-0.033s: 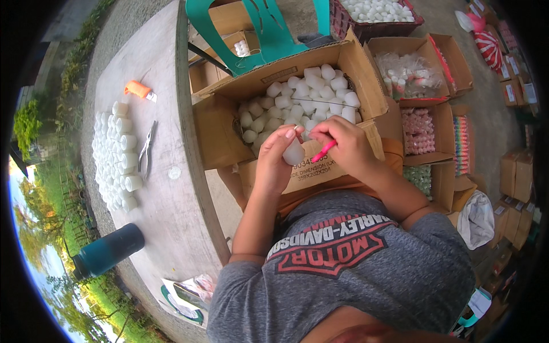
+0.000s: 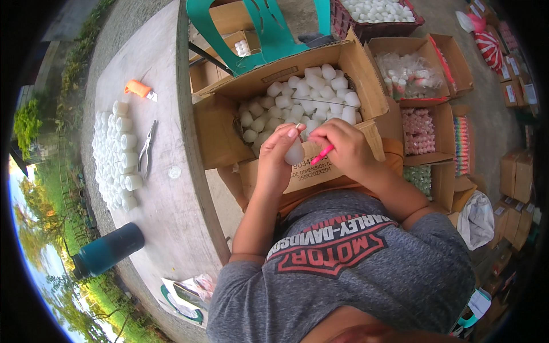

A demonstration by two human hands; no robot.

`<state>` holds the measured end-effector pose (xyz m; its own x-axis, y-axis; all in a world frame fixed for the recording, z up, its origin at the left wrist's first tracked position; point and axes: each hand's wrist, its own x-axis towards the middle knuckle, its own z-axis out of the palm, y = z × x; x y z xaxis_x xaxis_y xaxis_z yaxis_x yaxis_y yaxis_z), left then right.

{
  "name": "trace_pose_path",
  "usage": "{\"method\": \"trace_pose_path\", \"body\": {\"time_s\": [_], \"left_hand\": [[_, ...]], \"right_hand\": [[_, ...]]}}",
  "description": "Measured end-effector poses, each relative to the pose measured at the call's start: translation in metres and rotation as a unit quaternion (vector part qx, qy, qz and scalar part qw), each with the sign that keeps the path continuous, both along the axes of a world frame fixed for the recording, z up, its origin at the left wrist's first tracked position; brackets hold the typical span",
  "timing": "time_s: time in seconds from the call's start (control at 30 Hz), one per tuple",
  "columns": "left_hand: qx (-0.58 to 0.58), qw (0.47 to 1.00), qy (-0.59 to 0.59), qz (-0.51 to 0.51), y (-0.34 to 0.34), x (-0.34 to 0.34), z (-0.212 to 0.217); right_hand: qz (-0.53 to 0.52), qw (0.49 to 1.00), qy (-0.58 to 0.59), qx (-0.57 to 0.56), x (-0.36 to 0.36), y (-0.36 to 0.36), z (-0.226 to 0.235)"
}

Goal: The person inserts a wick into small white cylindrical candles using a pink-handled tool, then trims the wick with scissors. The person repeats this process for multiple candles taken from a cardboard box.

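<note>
My left hand point(image 2: 278, 147) is closed round a translucent white plastic piece point(image 2: 294, 152), rounded at its lower end. A small pale bit shows at my left fingertips, too small to name. Close beside it, my right hand point(image 2: 341, 142) is closed on a slim bright pink tool point(image 2: 323, 154); its working end is hidden, so I cannot tell its kind. Both hands are over the near edge of an open cardboard box point(image 2: 360, 74) on my lap side, filled with many similar white plastic pieces point(image 2: 297, 100). A thin dark rod point(image 2: 326, 102) lies across them.
On the grey table point(image 2: 166, 228) at left are rows of white pieces point(image 2: 114, 154), pliers point(image 2: 147, 150), an orange-handled cutter point(image 2: 139, 89) and a teal bottle point(image 2: 110, 250). Beyond the box stands a green plastic chair point(image 2: 263, 34). Boxes of goods point(image 2: 420, 134) line the right.
The pink tool in my right hand has dipped very slightly. The white piece stays in my left hand, and everything else looks the same.
</note>
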<state>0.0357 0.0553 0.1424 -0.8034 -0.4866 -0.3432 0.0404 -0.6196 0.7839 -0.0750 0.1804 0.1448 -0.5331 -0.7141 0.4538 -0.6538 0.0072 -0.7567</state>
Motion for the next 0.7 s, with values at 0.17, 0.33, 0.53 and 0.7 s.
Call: {"method": "trace_pose_path", "body": {"time_s": [0.17,0.33,0.53,0.7], "left_hand": [[-0.379,0.920,-0.034,-0.091,0.002,0.001,-0.008],[-0.366,0.920,-0.009,-0.137,-0.004,0.002,-0.006],[-0.240,0.968,0.026,-0.067,-0.006,0.003,-0.014],[-0.176,0.982,0.013,-0.070,-0.001,0.002,-0.013]], "right_hand": [[-0.005,0.997,0.065,-0.045,0.000,-0.004,0.006],[0.045,0.974,-0.222,-0.023,-0.002,-0.001,-0.001],[0.085,0.928,-0.364,0.012,-0.004,0.001,-0.002],[0.053,0.962,-0.269,0.011,0.001,0.002,-0.004]]}}
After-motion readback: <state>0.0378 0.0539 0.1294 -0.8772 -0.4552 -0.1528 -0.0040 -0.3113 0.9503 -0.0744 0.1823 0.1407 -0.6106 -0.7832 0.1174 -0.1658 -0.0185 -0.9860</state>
